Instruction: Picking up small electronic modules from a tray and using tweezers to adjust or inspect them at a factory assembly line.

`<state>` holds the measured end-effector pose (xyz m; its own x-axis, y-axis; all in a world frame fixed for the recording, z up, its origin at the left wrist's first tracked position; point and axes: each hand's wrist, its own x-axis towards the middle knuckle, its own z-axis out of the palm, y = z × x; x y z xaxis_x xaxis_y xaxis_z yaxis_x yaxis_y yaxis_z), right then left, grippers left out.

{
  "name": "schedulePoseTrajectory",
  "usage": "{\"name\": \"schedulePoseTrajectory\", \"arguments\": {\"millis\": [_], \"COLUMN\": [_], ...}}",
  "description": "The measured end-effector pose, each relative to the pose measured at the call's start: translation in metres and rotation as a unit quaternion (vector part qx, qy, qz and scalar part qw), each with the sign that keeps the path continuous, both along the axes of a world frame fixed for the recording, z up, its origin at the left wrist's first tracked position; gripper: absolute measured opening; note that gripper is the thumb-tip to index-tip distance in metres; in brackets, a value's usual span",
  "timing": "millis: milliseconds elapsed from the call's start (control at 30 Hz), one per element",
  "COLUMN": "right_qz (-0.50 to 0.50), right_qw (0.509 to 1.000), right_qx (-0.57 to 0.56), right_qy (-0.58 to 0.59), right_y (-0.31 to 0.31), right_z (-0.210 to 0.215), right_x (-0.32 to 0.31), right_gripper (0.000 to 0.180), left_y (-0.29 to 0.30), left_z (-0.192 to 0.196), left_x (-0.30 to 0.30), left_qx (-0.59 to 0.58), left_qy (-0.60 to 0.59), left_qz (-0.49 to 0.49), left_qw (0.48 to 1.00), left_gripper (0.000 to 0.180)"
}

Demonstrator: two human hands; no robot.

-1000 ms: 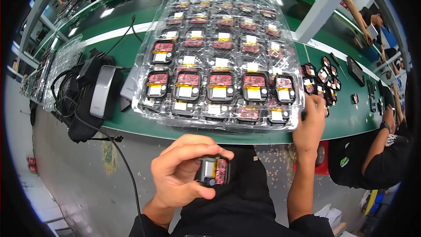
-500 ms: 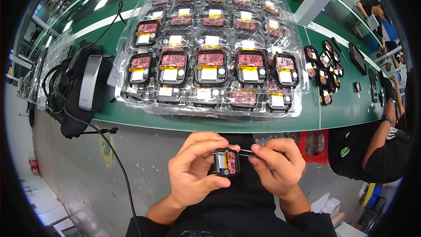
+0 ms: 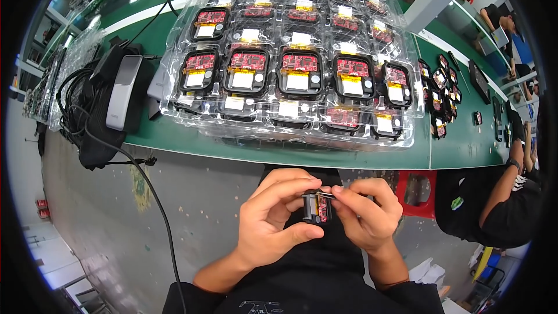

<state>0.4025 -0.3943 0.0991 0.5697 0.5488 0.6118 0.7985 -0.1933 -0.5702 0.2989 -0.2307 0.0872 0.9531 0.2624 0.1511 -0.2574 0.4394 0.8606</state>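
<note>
device held in front of the tabletop.
left fingers grasp it by the edges; right fingers pinch tweezers at its upper end, contact unclear. clear tray on tabletop.

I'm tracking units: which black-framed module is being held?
The module in the left hand; the others lie in clear trays or on the green bench.

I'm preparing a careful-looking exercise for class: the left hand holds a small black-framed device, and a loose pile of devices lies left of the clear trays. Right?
The pile's side is wrong: the loose pile of devices lies right of the clear trays, as the head view shows. The left hand holds a small black-framed device.
</note>
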Motion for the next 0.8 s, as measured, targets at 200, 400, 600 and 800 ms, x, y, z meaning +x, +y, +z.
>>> {"name": "schedulePoseTrajectory", "arguments": {"millis": [200,400,600,800], "right_qz": [-0.005,-0.034,-0.027,-0.037], "right_qw": [0.999,0.998,0.999,0.974], "right_qx": [-0.042,-0.018,-0.007,0.036], "right_qy": [0.025,0.047,0.041,0.222], "right_y": [-0.002,0.003,0.003,-0.003], "right_z": [-0.004,-0.007,-0.013,-0.011], "right_x": [-0.005,-0.01,-0.01,-0.007], "right_gripper": [0.025,0.019,0.026,0.03], "left_y": [-0.004,-0.012,-0.009,-0.008], "left_z": [-0.006,-0.009,-0.011,-0.013], "left_x": [0.0,-0.003,-0.002,-0.001], "left_qx": [-0.012,-0.086,-0.039,-0.027], "left_qy": [0.012,0.023,0.025,0.011], "left_qz": [0.002,0.021,0.033,0.01], "left_qw": [1.0,0.996,0.998,1.0], "left_gripper": [0.058,0.056,0.056,0.059]}}
